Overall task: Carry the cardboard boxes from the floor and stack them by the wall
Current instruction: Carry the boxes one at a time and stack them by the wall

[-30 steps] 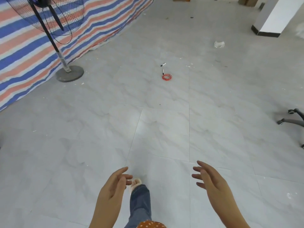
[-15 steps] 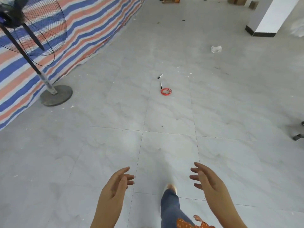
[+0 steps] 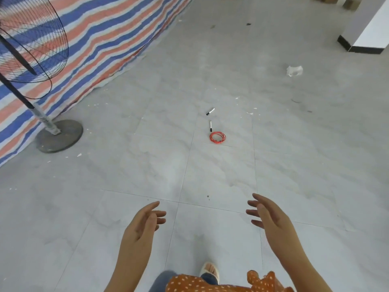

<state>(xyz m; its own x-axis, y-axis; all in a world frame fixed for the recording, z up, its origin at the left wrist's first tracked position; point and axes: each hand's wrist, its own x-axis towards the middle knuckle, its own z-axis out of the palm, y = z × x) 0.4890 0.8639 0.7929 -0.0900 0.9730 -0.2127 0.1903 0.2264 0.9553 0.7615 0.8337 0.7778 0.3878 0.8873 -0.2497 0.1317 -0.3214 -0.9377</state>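
Both of your hands are empty. Your left hand [image 3: 145, 224] and right hand [image 3: 271, 216] are held out low in front of you, well apart, fingers loose and slightly spread, holding nothing. One foot [image 3: 209, 270] shows between them on the grey tiled floor [image 3: 105, 207], so you look to be mid-stride, on the walk to fetch a box and not yet at the lift.

The cardboard boxes [image 3: 334, 0] are at the far right, cut off by the top edge of the view, just beyond the white pillar [image 3: 370, 32]. Only their lower parts show, so you cannot tell how many there are or how they sit.

Between you and them the floor carries small clutter: a coil of red wire [image 3: 217, 137] straight ahead, two markers [image 3: 210, 111] just beyond it, and a crumpled white scrap [image 3: 294, 70] further off to the right. A standing fan [image 3: 31, 49] on its round base is at the left, in front of the striped tarp [image 3: 109, 39] that hangs along that side.

The next move, as I judge it, calls for heading far and right toward the pillar, passing to one side of the wire and markers so you do not tread on them. Bring your hands up ready to take a box by its two sides.
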